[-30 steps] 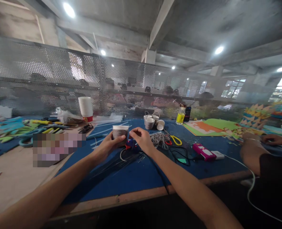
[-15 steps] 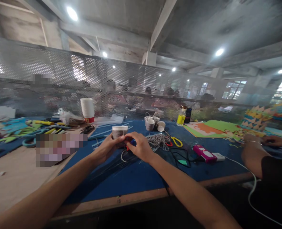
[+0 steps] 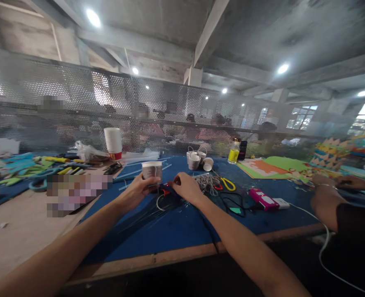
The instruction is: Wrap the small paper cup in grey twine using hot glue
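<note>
A small paper cup (image 3: pixel 152 170) with a white rim and grey cord wound round its side stands upright in my left hand (image 3: pixel 136 190), whose thumb and fingers close on it. To its right, my right hand (image 3: pixel 188 189) is apart from the cup, with fingertips pinched together; what they hold, if anything, is too small to make out. Below and between the hands lie a red handle (image 3: pixel 164 192) and a pale curved strip (image 3: pixel 159 203) on the blue table mat (image 3: pixel 133 243). A tangle of grey cord (image 3: pixel 207 184) rests just beyond my right hand.
Several grey-wrapped cups (image 3: pixel 194 161) stand behind the cord, one on its side. Yellow-handled scissors (image 3: pixel 228 184), a pink device (image 3: pixel 263 199) with a white cable and a yellow-labelled bottle (image 3: pixel 233 152) lie rightward. Stacked paper cups (image 3: pixel 113 141) stand left. Another person's arm (image 3: pixel 326 202) rests at right.
My right hand has drawn away from the cup to the right. The cup has risen slightly and shifted left in my left hand, showing more of its grey side.
</note>
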A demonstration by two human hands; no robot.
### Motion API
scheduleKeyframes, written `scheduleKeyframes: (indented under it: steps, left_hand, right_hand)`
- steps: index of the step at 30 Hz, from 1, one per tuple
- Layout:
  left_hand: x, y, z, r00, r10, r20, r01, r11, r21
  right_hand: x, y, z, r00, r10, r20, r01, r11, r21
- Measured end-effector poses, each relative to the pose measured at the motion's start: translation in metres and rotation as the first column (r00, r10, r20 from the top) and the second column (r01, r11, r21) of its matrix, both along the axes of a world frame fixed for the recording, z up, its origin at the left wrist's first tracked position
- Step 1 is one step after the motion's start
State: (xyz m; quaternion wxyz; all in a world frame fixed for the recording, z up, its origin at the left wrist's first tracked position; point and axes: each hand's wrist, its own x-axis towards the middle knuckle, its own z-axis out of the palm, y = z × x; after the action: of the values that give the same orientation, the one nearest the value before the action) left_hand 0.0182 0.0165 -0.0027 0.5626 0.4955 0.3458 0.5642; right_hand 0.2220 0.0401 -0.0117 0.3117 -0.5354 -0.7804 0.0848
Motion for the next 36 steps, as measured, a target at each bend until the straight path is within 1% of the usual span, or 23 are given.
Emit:
scheduleKeyframes:
  steps: [2,4,8,11,14,16,19,22,25,28,30,32,34,36]
  left_hand:
    - [0.000,0.000,0.000,1.000,0.005,0.014,-0.005,1.000,-0.005]
    - [0.000,0.000,0.001,1.000,0.002,0.029,-0.001,1.000,-0.019]
    - [0.001,-0.003,0.002,0.999,-0.013,0.052,0.015,0.999,-0.049]
    - [0.001,-0.005,0.004,0.998,-0.007,0.060,0.012,0.997,-0.082]
    - [0.001,-0.008,0.005,0.998,-0.014,0.061,0.019,0.996,-0.092]
    - [0.001,-0.009,0.006,0.997,-0.041,0.069,0.047,0.995,-0.087]
    - [0.000,-0.010,0.006,0.991,-0.084,0.108,0.093,0.992,-0.081]
    - [-0.002,-0.011,0.007,0.985,-0.095,0.145,0.110,0.989,-0.102]
    - [-0.002,-0.012,0.010,0.983,-0.091,0.158,0.111,0.986,-0.123]
    - [-0.001,-0.014,0.011,0.983,-0.092,0.156,0.111,0.987,-0.116]
    - [0.000,-0.013,0.010,0.986,-0.094,0.137,0.109,0.988,-0.109]
    - [0.000,-0.010,0.009,0.991,-0.086,0.105,0.097,0.989,-0.112]
    - [-0.001,-0.006,0.008,0.995,-0.059,0.082,0.070,0.989,-0.132]
    - [-0.002,-0.002,0.007,0.997,-0.027,0.077,0.039,0.986,-0.162]
  right_hand:
    - [0.003,0.003,-0.004,0.989,-0.006,0.149,0.023,0.994,-0.110]
    - [0.002,0.006,-0.008,0.974,0.015,0.227,0.027,0.983,-0.182]
    - [-0.002,0.011,-0.015,0.968,0.031,0.248,0.030,0.971,-0.238]
    - [-0.004,0.012,-0.017,0.976,0.013,0.218,0.037,0.974,-0.223]
    - [-0.004,0.012,-0.016,0.989,-0.035,0.145,0.065,0.976,-0.208]
    - [-0.003,0.011,-0.014,0.996,-0.056,0.064,0.068,0.979,-0.193]
    - [-0.004,0.008,-0.011,0.994,-0.040,-0.098,0.026,0.989,-0.144]
    - [-0.006,0.005,-0.007,0.975,-0.016,-0.223,-0.007,0.994,-0.106]
    - [-0.007,0.004,-0.005,0.950,-0.015,-0.312,0.008,1.000,-0.025]
    - [-0.007,0.005,-0.005,0.914,0.004,-0.407,0.028,0.997,0.074]
    - [-0.007,0.007,-0.006,0.873,0.044,-0.486,0.004,0.995,0.098]
    - [-0.007,0.007,-0.006,0.823,0.101,-0.559,-0.049,0.993,0.108]
    - [-0.007,0.006,-0.005,0.792,0.137,-0.595,-0.060,0.987,0.148]
    - [-0.006,0.005,-0.003,0.793,0.136,-0.593,-0.011,0.978,0.209]
